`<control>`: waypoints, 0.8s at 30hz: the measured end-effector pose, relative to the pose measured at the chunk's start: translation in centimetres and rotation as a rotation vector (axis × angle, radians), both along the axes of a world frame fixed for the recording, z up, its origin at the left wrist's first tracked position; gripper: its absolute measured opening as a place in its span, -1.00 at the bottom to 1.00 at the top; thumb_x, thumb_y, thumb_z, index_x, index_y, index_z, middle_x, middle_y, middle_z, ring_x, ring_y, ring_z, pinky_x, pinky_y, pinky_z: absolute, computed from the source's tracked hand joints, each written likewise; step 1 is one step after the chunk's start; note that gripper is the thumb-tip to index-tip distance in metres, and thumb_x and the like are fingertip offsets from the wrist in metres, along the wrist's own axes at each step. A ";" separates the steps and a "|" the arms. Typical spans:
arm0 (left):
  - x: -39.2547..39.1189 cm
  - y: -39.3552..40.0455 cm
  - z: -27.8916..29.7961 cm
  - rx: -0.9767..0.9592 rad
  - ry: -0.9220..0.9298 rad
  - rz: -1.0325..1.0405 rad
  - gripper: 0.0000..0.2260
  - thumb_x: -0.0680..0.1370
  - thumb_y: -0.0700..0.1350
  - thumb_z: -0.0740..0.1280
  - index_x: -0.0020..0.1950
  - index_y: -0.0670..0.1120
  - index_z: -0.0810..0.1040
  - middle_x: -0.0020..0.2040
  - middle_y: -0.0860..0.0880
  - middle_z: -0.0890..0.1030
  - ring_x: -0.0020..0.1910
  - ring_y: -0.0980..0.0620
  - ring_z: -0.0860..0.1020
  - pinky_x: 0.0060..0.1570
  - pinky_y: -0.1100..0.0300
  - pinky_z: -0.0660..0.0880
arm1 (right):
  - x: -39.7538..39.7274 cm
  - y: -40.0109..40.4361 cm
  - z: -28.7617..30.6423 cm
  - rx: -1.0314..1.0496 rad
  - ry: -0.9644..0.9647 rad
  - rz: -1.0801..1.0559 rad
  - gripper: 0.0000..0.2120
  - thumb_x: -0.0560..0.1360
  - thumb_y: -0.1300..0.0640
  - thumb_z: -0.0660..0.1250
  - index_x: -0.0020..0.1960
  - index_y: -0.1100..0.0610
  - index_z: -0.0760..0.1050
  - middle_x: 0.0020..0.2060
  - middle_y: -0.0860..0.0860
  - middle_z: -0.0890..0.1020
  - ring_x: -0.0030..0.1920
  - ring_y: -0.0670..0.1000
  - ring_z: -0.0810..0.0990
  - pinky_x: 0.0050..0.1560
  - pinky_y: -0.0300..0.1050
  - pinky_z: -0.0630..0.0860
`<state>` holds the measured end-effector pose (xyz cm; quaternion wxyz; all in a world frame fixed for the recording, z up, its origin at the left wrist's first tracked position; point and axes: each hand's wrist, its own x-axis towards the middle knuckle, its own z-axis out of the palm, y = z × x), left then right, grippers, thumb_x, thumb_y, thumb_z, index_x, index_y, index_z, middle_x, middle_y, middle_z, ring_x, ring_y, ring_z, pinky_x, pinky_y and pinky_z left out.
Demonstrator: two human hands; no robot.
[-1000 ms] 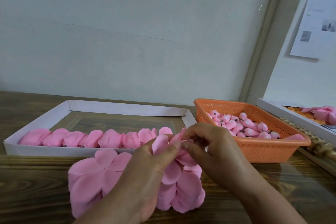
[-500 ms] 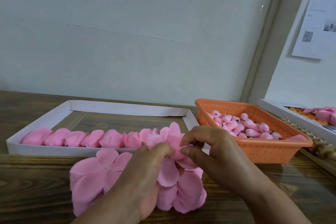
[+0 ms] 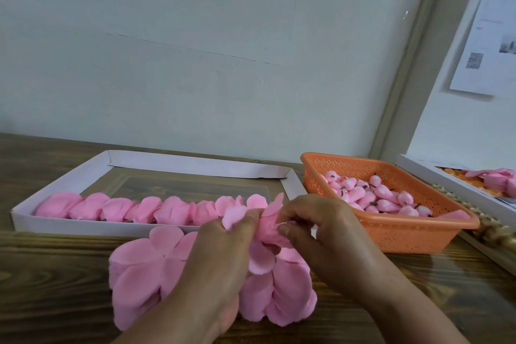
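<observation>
The left hand (image 3: 223, 254) is at 6 o'clock, the right hand (image 3: 321, 232) at 5 o'clock. Both pinch with curled fingers; their fingertips seem to touch.

Just a pink fabric flower (image 3: 268, 227), soft petals bunched and poking up, pinched from both sides right above a flat pink petal stack (image 3: 145, 268) on the tabletop (image 3: 55, 288).

white tray (image 3: 195, 166): far left | orange basket (image 3: 405, 234): right, holds pink buds (image 3: 382, 195) | printed sheet (image 3: 483, 45): upper right
</observation>
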<state>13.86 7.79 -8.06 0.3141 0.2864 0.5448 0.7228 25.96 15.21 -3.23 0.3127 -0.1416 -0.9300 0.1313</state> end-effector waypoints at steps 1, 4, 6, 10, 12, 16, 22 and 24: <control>0.0 0.1 0.1 -0.007 -0.021 0.010 -0.75 0.55 -0.05 0.32 -0.28 -0.10 0.65 -0.41 0.04 0.65 -0.35 0.09 0.64 -0.26 0.13 0.55 | 0.0 0.0 0.0 -0.012 0.005 -0.006 -0.88 0.41 0.35 0.36 -0.23 0.17 0.57 -0.35 -0.05 0.55 -0.24 -0.07 0.47 -0.28 -0.29 0.37; -0.1 0.0 0.3 -0.015 -0.017 -0.036 -0.78 0.53 -0.02 0.32 -0.19 -0.10 0.67 -0.34 -0.01 0.68 -0.25 -0.01 0.66 -0.16 0.07 0.56 | -0.1 -0.1 0.1 -0.082 0.064 0.005 -0.85 0.42 0.37 0.36 -0.22 0.15 0.57 -0.35 -0.09 0.54 -0.25 -0.15 0.47 -0.25 -0.40 0.37; 0.0 -0.3 0.7 -0.010 0.007 -0.139 -0.74 0.43 0.10 0.39 -0.12 -0.09 0.68 -0.20 -0.08 0.70 -0.13 -0.06 0.67 -0.04 -0.03 0.58 | -0.1 -0.3 0.1 -0.096 0.064 0.024 -0.82 0.43 0.37 0.36 -0.21 0.12 0.57 -0.36 -0.15 0.51 -0.25 -0.19 0.48 -0.24 -0.44 0.37; 0.0 -0.5 1.0 0.036 -0.014 -0.195 -0.80 0.38 -0.02 0.41 -0.18 -0.15 0.67 -0.20 -0.14 0.68 -0.15 -0.06 0.67 -0.09 0.03 0.54 | -0.1 -0.5 0.1 -0.090 0.038 0.050 -0.84 0.44 0.35 0.36 -0.20 0.11 0.58 -0.33 -0.14 0.52 -0.25 -0.15 0.49 -0.23 -0.38 0.39; -0.1 -0.6 1.1 0.002 -0.028 -0.187 -0.84 0.41 -0.11 0.34 -0.25 -0.16 0.67 -0.24 -0.14 0.66 -0.20 -0.03 0.65 -0.13 0.04 0.51 | 0.0 -0.5 0.2 -0.076 0.038 0.061 -0.84 0.44 0.34 0.37 -0.22 0.11 0.57 -0.33 -0.13 0.53 -0.25 -0.14 0.50 -0.22 -0.36 0.40; -0.5 -0.4 1.2 -0.075 -0.273 -0.168 -0.84 0.50 -0.18 0.34 -0.05 -0.26 0.63 -0.16 -0.22 0.66 -0.16 -0.12 0.65 -0.02 -0.03 0.56 | -0.1 -0.5 0.1 -0.028 0.016 0.087 -0.89 0.43 0.32 0.35 -0.23 0.15 0.56 -0.35 -0.16 0.48 -0.27 -0.14 0.46 -0.23 -0.35 0.37; -0.4 -0.1 0.9 -0.126 -0.269 -0.060 -0.83 0.55 -0.17 0.32 -0.04 -0.28 0.61 -0.13 -0.28 0.66 -0.13 -0.19 0.65 0.05 -0.19 0.56 | -0.4 -1.0 -0.2 0.064 -0.002 0.017 -0.91 0.40 0.23 0.30 -0.27 0.13 0.53 -0.38 -0.12 0.46 -0.33 -0.11 0.42 -0.29 -0.18 0.39; -0.2 -0.3 1.0 -0.109 -0.266 -0.051 -0.84 0.55 -0.19 0.30 -0.13 -0.27 0.58 -0.18 -0.29 0.64 -0.20 -0.19 0.64 -0.04 -0.17 0.57 | -0.5 -1.1 -0.2 0.102 -0.003 -0.016 -0.90 0.39 0.21 0.27 -0.28 0.14 0.52 -0.39 -0.08 0.47 -0.34 -0.06 0.42 -0.31 -0.08 0.41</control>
